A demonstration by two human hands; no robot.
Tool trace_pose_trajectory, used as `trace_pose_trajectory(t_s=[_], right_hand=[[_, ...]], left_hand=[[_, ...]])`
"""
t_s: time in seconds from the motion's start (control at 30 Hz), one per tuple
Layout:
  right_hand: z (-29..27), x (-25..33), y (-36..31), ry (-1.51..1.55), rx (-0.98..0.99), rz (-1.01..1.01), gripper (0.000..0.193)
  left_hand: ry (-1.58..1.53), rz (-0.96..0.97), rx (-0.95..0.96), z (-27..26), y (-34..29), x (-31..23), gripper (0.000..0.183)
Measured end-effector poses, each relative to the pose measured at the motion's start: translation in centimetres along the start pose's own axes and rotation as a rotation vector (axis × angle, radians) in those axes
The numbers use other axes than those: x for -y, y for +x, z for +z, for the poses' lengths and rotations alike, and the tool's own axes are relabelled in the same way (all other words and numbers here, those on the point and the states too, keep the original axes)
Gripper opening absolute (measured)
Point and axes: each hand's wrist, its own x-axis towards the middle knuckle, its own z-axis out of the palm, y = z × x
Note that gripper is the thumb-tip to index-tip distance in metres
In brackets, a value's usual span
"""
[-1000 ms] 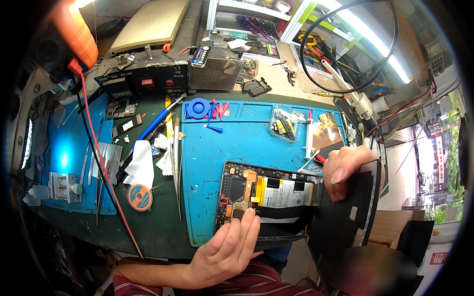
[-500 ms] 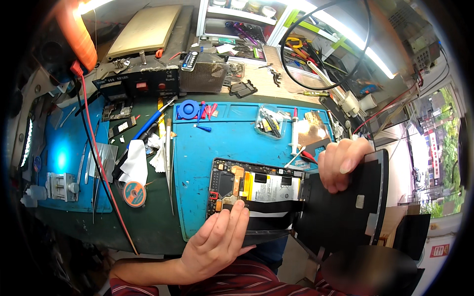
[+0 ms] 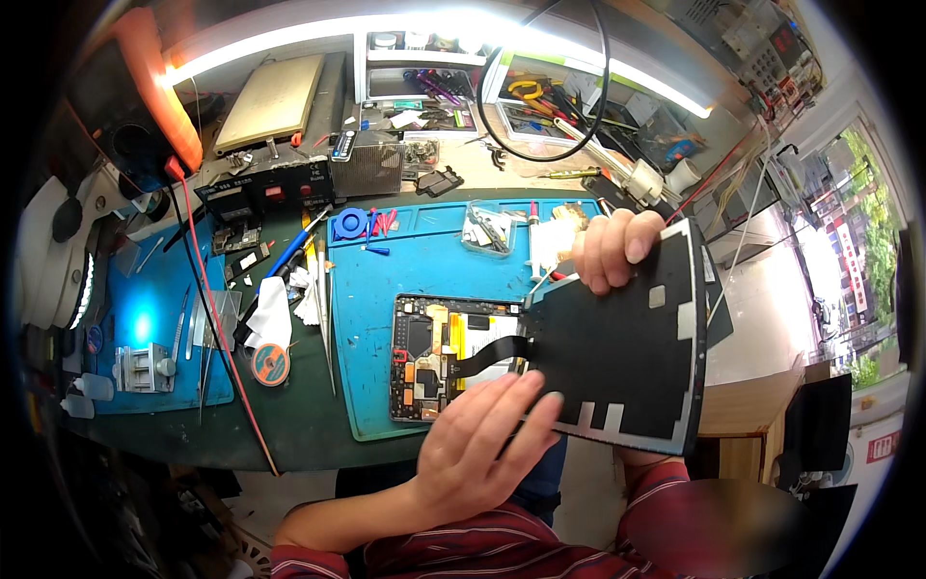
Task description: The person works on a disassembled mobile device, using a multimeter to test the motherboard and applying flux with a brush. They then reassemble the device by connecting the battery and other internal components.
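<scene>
My right hand (image 3: 617, 249) grips the far edge of a black display panel (image 3: 622, 338), fingers curled over it. The panel stands tilted above the right part of an opened tablet body (image 3: 410, 328). A black flex cable (image 3: 497, 355) bends between the panel and the body. Inside the body are a white battery (image 3: 492, 323), copper-coloured patches and a small red part. My left hand (image 3: 487, 425) is at the panel's lower left corner, fingers stretched out and seemingly touching it. Its thumb is hidden. A blue work mat (image 3: 371, 280) lies under the tablet body.
Behind the tablet are a clear box of small parts (image 3: 487, 232) and a syringe (image 3: 533, 241). Left of the mat lie tweezers (image 3: 331, 338), a solder wire spool (image 3: 270, 365) and white wipes (image 3: 273, 314). A red lead (image 3: 214, 338) crosses the bench. A black cable loop (image 3: 606, 87) hangs above.
The panel has swung up and left over the tablet body with my right hand on it. My left hand has moved right from the body to the panel's edge. The view has shifted.
</scene>
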Motion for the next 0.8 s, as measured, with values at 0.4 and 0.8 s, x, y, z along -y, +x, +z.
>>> trace_pose_trajectory(t_s=[0.4, 0.8], right_hand=[[6.0, 2.7, -5.9, -0.015, -0.846, 0.254, 0.085], [6.6, 4.6, -5.9, 0.515, -0.689, 0.123, 0.086]], left_hand=[[-0.004, 0.094, 0.026, 2.4, 0.4, -1.0, 0.035], [-0.159, 0.038, 0.169, 0.8, 0.0, 0.0, 0.047]])
